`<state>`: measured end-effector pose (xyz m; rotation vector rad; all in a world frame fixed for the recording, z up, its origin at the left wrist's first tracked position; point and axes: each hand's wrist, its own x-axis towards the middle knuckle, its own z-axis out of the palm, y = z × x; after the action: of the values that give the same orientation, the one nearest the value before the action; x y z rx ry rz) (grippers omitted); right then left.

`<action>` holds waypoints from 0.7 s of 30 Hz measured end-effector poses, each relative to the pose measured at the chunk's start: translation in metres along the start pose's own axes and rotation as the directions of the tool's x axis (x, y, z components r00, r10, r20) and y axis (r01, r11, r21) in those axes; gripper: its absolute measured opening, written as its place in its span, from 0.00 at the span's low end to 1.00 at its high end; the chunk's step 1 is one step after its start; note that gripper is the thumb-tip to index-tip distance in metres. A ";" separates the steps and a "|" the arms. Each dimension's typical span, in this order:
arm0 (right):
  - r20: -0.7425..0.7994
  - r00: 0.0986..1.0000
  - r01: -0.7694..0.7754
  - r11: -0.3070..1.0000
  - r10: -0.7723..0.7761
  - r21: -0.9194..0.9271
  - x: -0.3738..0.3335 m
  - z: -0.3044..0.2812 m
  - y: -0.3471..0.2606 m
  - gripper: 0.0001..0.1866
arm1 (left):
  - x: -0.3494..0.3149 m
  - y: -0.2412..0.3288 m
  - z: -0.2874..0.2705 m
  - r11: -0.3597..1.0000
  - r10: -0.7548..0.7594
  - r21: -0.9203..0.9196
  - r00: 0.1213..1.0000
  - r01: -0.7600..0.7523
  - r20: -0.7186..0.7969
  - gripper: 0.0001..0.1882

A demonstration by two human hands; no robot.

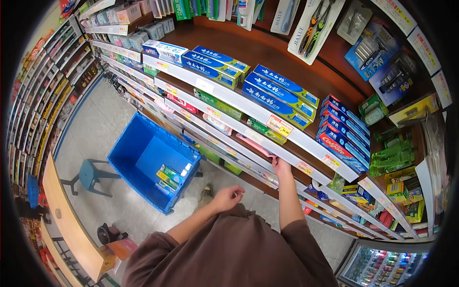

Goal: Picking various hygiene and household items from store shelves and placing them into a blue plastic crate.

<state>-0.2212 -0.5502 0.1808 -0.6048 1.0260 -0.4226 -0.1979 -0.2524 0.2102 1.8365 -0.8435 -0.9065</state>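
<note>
My right hand (281,167) reaches in under the front edge of a shelf. Its fingers are closed at the end of a flat pink package (256,145), and the shelf edge hides part of both. Beside that package, a green toothpaste box (265,130) lies on the same lower shelf. My left hand (228,198) hovers in front of my body, fingers loosely curled and apart, with nothing visible in it. To its left on the floor is a deep blue crate (128,165). Several small green, yellow and white boxes (168,178) lie at its bottom.
Blue and yellow toothpaste boxes (279,95) line the shelf above, with red and blue ones (342,136) stacked to the right. Carded toothbrushes (313,31) hang behind. A blue-grey stool (93,177) stands left of the crate, near a wooden counter (71,220). A lit drinks cooler (382,263) is at lower right.
</note>
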 end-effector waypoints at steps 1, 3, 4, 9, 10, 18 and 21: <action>0.004 1.000 0.004 1.000 -0.004 0.003 0.005 -0.007 0.004 0.04 | 0.010 -0.006 0.002 1.000 0.005 0.004 1.000 -0.005 -0.001 0.14; 0.138 0.990 0.006 0.982 -0.033 0.187 0.007 -0.028 0.019 0.05 | 0.023 -0.014 0.009 0.929 -0.072 -0.360 0.997 0.081 0.038 0.16; 0.143 0.989 0.007 0.982 -0.034 0.187 -0.002 -0.037 0.026 0.05 | 0.025 -0.012 0.009 0.930 -0.070 -0.359 0.997 0.077 0.033 0.16; 0.458 0.888 -0.143 0.931 -0.029 0.337 -0.077 -0.052 0.052 0.08 | 0.049 0.043 -0.013 0.435 -0.215 -0.846 0.948 0.308 0.234 0.23; 0.458 0.889 -0.149 0.932 -0.020 0.331 -0.086 -0.056 0.057 0.08 | 0.051 0.048 -0.012 0.316 -0.246 -0.879 0.926 0.357 0.288 0.24; 0.550 0.805 -0.154 0.974 0.222 -0.169 -0.144 -0.013 0.102 0.14 | 0.019 -0.005 -0.026 0.123 -0.391 -0.970 0.908 0.212 0.149 0.17; 0.563 0.698 -0.057 0.818 0.442 -0.572 -0.136 0.001 0.133 0.13 | -0.001 -0.052 -0.063 0.166 -0.468 -0.984 0.883 0.057 -0.028 0.17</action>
<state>-0.2773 -0.3679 0.1853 -0.9899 0.4725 0.3597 -0.1359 -0.2063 0.1840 0.8542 0.3841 -0.9501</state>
